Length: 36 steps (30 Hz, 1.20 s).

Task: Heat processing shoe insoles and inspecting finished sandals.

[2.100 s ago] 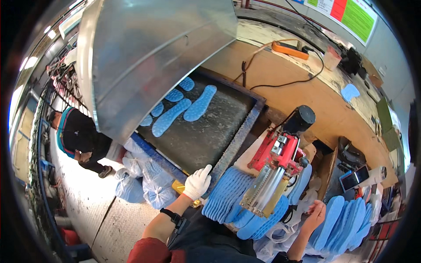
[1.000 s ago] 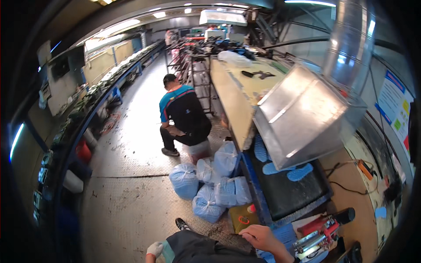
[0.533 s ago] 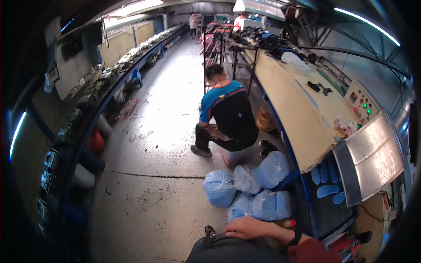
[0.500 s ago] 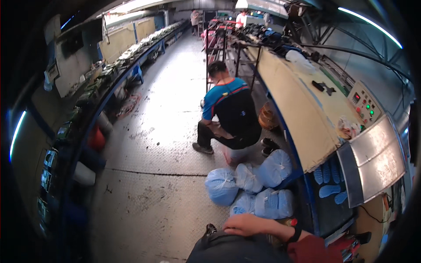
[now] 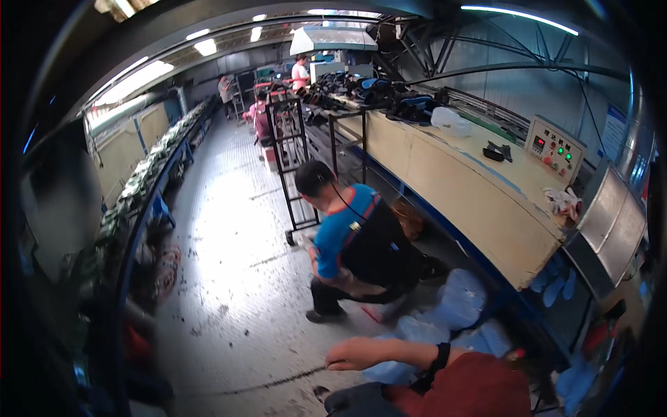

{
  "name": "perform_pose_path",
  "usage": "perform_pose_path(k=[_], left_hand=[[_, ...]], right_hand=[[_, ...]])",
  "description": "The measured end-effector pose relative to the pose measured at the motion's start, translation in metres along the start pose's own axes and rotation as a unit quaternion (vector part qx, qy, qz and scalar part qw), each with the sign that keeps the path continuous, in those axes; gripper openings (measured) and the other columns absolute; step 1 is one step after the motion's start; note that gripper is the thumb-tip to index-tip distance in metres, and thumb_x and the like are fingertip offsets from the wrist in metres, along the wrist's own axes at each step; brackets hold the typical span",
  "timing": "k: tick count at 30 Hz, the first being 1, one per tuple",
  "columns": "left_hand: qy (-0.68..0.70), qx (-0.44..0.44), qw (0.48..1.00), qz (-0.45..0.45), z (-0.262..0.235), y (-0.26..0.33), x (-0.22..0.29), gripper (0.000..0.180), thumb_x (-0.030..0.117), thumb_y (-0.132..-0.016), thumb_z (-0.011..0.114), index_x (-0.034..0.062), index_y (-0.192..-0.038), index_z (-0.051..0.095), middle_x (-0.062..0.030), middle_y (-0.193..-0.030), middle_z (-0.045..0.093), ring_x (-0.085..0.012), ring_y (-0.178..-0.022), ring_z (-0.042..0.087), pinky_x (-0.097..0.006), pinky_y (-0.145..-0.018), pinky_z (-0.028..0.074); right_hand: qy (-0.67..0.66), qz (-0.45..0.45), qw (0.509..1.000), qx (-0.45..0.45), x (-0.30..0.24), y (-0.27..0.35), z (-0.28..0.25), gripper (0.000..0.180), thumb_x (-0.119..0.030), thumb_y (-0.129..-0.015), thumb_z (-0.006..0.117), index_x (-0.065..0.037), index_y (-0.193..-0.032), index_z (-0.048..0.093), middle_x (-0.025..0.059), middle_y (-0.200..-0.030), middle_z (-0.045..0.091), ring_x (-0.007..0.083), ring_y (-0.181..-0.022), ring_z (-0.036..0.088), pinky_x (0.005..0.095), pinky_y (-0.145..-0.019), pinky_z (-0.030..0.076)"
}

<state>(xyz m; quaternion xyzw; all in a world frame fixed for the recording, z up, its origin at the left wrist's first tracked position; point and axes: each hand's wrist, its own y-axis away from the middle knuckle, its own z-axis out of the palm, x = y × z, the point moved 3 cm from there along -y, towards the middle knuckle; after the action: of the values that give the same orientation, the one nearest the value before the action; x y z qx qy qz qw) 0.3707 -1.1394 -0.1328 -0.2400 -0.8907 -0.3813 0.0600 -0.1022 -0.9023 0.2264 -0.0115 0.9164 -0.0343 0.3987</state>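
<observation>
My right hand [image 5: 349, 354] reaches in from the lower right, in a red sleeve [image 5: 472, 386] with a dark band [image 5: 442, 356] at the wrist. Its fingers are loosely curled, and nothing shows in them. Just below it is my dark trouser leg [image 5: 365, 399]. Beyond the forearm lie several clear bags of light blue items [image 5: 462, 299] on the floor, partly covered by my arm and blurred. My left hand is out of view. Past the bags a person [image 5: 358, 243] in a blue and black shirt sits low, back mostly toward me.
A long cream-topped bench [image 5: 472, 201] with a lit control panel [image 5: 552, 149] runs along the right. Dark shoes [image 5: 375, 90] are heaped at its far end. A black rack [image 5: 288, 167] stands beyond the seated person. A conveyor line [image 5: 146, 187] borders the aisle at left.
My view has tilted up and turned, so the bench and far end show more. My right hand has come off my lap. The seated person leans left, toward the rack.
</observation>
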Motion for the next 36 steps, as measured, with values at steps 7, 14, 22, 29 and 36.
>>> perform_pose_path(k=[7,14,22,29,36], left_hand=[[0.012,0.027,0.995,0.092,-0.119,-0.237,0.22,0.046,0.034,-0.092,0.042,0.0021,-0.123,0.053,-0.0178,-0.126,0.05,-0.0308,-0.12,0.045,-0.038,-0.103,0.034],[-0.004,0.083,0.996,-0.046,-0.224,-0.384,0.279,0.033,0.023,-0.086,0.055,-0.0006,-0.108,0.063,-0.0212,-0.106,0.064,-0.0341,-0.104,0.061,-0.039,-0.091,0.047],[-0.127,-0.015,0.992,0.019,-0.462,-0.515,0.142,0.037,0.027,-0.092,0.047,0.0045,-0.119,0.06,-0.02,-0.122,0.058,-0.0308,-0.116,0.055,-0.038,-0.099,0.042],[-0.289,0.077,0.938,0.177,-0.702,-0.663,0.218,0.045,0.033,-0.097,0.041,0.007,-0.131,0.054,-0.0169,-0.137,0.05,-0.0276,-0.128,0.046,-0.037,-0.108,0.035],[-0.324,0.031,0.917,0.23,-0.716,-0.673,0.515,0.042,0.025,-0.098,0.045,0.0023,-0.134,0.049,-0.0165,-0.137,0.05,-0.0276,-0.129,0.043,-0.036,-0.11,0.032]], right_hand=[[0.007,0.049,0.999,-0.01,0.044,-0.175,-0.048,0.024,-0.03,-0.094,0.053,-0.008,-0.099,0.06,0.0141,-0.089,0.062,0.0349,-0.086,0.061,0.0434,-0.072,0.048],[-0.008,0.072,0.994,0.082,0.099,-0.313,-0.107,0.023,-0.027,-0.093,0.054,-0.007,-0.101,0.061,0.0135,-0.093,0.063,0.0338,-0.088,0.061,0.0425,-0.074,0.049],[-0.037,0.212,0.962,0.168,0.183,-0.417,-0.172,0.024,-0.025,-0.093,0.057,-0.007,-0.107,0.062,0.0145,-0.098,0.064,0.0333,-0.093,0.062,0.039,-0.079,0.05],[-0.018,0.206,0.942,0.264,0.27,-0.481,-0.242,0.022,-0.027,-0.093,0.056,-0.008,-0.103,0.062,0.0129,-0.095,0.064,0.0336,-0.09,0.062,0.0398,-0.077,0.049],[0.023,0.197,0.922,0.332,0.386,-0.504,-0.358,0.023,-0.027,-0.094,0.054,-0.007,-0.102,0.062,0.0102,-0.095,0.063,0.0305,-0.092,0.061,0.0392,-0.074,0.05]])
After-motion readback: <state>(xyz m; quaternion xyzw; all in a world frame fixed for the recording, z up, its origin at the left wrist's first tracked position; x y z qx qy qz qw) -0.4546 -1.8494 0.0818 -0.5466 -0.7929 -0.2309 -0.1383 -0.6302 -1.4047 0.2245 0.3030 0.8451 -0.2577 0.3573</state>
